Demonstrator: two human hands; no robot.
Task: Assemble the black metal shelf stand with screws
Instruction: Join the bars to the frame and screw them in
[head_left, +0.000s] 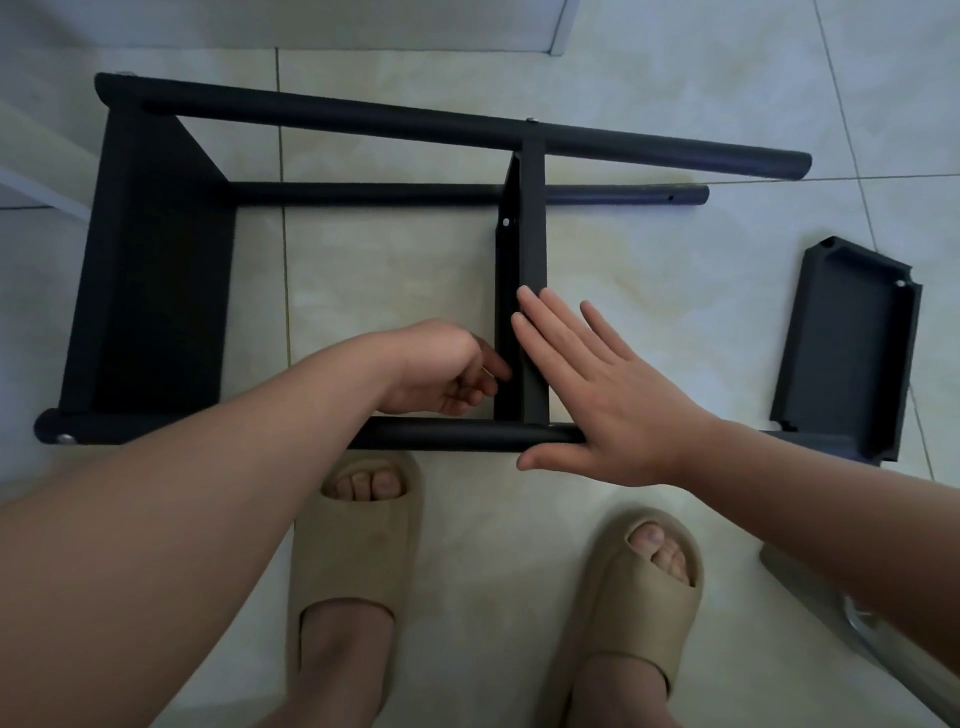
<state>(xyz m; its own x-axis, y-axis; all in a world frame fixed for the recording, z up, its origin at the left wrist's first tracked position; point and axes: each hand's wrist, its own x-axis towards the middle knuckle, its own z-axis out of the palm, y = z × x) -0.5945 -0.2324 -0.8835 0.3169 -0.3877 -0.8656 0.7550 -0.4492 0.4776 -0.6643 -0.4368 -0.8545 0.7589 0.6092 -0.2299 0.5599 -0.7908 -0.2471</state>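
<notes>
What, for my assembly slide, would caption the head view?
Right hand flat on the middle shelf of the black stand, left hand curled beside it, spare shelf apart.

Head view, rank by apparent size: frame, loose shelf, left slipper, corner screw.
Largest: frame.
Next: loose shelf and left slipper look alike; the slipper sits nearer the camera, so unranked.
Smallest: corner screw.

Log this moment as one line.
step: fitting middle shelf to frame | left hand: curled at shelf's near end, contents unclear | right hand: flat against shelf | loose shelf: on floor, right
</notes>
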